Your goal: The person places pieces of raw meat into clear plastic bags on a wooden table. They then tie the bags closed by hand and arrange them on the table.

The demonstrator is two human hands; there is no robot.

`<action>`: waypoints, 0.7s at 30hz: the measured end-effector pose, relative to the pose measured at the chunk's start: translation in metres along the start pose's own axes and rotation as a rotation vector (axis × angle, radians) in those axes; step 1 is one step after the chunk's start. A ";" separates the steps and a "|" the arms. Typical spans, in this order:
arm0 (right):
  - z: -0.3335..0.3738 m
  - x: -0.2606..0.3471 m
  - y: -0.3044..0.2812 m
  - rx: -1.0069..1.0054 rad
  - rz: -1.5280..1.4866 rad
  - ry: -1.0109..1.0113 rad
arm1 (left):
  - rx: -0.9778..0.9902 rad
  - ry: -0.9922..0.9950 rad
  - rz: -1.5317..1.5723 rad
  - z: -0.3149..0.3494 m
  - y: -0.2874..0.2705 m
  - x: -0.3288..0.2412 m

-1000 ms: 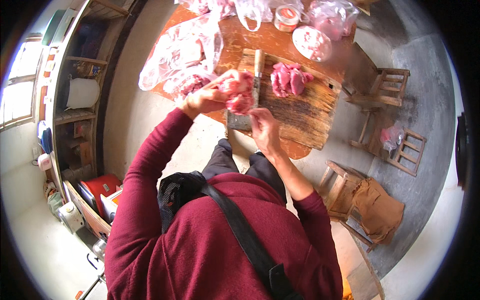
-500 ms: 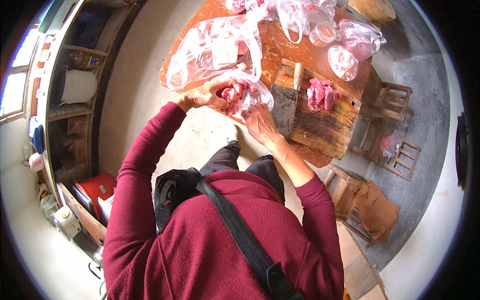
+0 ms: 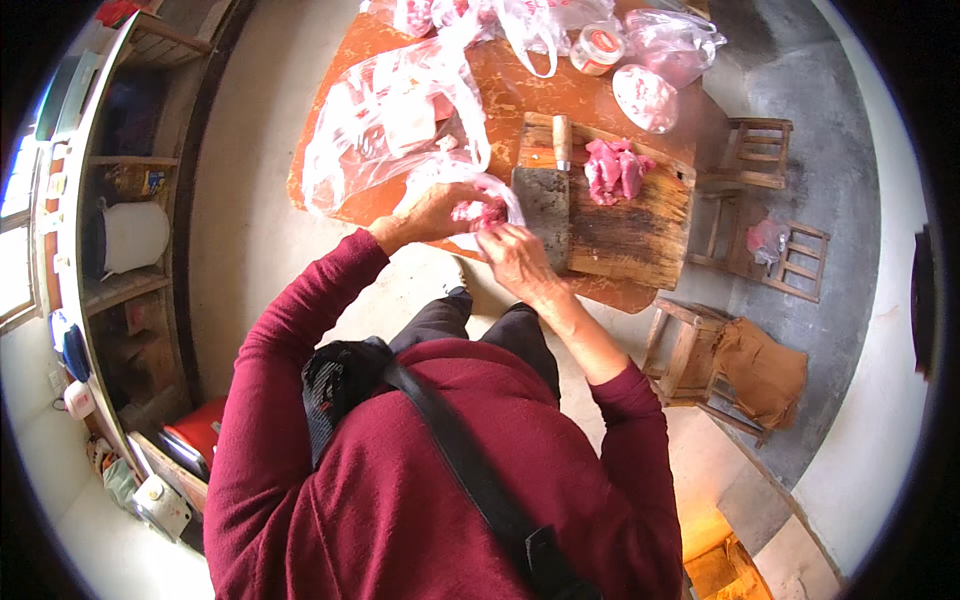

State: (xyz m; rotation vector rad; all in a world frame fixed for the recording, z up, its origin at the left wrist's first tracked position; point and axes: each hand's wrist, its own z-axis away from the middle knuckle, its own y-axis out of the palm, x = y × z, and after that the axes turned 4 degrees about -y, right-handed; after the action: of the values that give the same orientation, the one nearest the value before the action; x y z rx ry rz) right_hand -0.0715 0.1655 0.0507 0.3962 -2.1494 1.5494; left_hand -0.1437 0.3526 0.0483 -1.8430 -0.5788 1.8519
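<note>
The left hand [image 3: 428, 214] curls around a lump of raw meat [image 3: 487, 214] at the near edge of the worktop [image 3: 512, 92], while the right hand [image 3: 518, 262], fingers drawn narrow, meets it at five o'clock, and whether those fingers grip meat or the small plastic bag [image 3: 511, 201] beside it I cannot tell. From the lump, a cleaver [image 3: 541, 207] lies at three o'clock on a wooden board [image 3: 632, 235], and a large clear bag [image 3: 365, 125] sits between ten and eleven.
</note>
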 end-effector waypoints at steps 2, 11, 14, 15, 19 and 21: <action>0.005 -0.004 0.003 0.015 -0.029 0.052 | -0.121 -0.307 0.058 0.004 -0.011 0.001; -0.001 0.007 -0.022 0.142 -0.203 0.017 | -0.444 -0.251 -0.508 0.050 -0.018 0.043; -0.001 0.007 -0.026 0.157 -0.275 0.052 | -0.364 -0.432 -0.204 0.055 -0.019 0.053; -0.003 0.007 -0.029 0.128 -0.279 0.061 | -0.316 -0.494 -0.117 0.052 -0.026 0.053; -0.016 0.015 -0.061 0.067 -0.325 0.110 | -0.333 -0.527 0.378 0.047 -0.070 0.018; -0.024 0.024 -0.083 0.060 -0.422 0.192 | -0.323 -0.441 0.463 0.045 -0.090 -0.026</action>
State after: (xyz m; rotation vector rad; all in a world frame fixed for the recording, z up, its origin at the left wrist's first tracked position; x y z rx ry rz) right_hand -0.0470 0.1616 0.1372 0.6458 -1.7396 1.3508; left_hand -0.1865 0.4110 0.1227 -1.8854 -0.6712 2.6452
